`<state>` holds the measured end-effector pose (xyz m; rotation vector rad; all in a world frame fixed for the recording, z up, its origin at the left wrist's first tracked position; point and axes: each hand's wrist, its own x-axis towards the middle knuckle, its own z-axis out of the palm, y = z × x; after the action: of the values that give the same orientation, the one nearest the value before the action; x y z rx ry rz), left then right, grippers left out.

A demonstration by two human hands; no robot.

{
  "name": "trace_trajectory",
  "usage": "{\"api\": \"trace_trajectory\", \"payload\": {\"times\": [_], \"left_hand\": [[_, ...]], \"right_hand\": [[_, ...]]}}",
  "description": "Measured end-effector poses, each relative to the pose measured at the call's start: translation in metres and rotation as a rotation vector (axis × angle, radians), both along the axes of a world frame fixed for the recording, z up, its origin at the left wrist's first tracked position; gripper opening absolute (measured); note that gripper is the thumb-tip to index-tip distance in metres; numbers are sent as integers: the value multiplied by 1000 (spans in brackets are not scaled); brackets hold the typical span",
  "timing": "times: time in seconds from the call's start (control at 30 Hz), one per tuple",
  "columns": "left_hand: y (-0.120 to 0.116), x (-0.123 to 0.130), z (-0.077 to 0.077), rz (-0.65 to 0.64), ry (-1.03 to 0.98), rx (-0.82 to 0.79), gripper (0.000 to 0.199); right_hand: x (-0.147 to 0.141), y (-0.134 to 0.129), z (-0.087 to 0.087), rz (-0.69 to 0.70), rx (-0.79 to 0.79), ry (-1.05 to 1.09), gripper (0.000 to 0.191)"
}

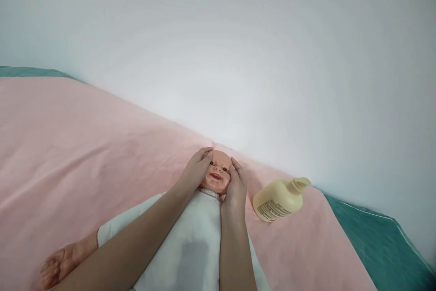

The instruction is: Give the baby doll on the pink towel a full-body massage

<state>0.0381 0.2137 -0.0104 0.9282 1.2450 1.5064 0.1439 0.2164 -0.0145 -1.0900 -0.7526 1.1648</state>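
Observation:
A baby doll [218, 176] in a white outfit with a grey patch on the front lies on its back on a pink cloth [129, 155]. My left hand [198, 166] curves round one side of the doll's head, its thumb near the brow. Against the opposite cheek and temple, my right hand [237, 182] cups the head with bent fingers. Both forearms stretch over the doll's body and hide part of it. One bare doll hand [56, 263] sticks out of a sleeve at the lower left.
Right of the doll, a pale yellow pump bottle [277, 200] with printed text stands on the pink cloth. Green fabric [378, 241] shows beyond the cloth's right edge and at the far left. A plain white wall [218, 55] rises directly behind the doll's head.

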Motion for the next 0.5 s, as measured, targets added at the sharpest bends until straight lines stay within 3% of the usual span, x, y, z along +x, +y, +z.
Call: {"api": "trace_trajectory", "payload": {"times": [0.33,0.5], "left_hand": [[-2,1,0,15,3,52,33],[-2,1,1,-16,25,59,38]], "right_hand": [[0,-1,2,-29,-2,-22,38],[0,-3,3,-5,20,-24,43]]}}
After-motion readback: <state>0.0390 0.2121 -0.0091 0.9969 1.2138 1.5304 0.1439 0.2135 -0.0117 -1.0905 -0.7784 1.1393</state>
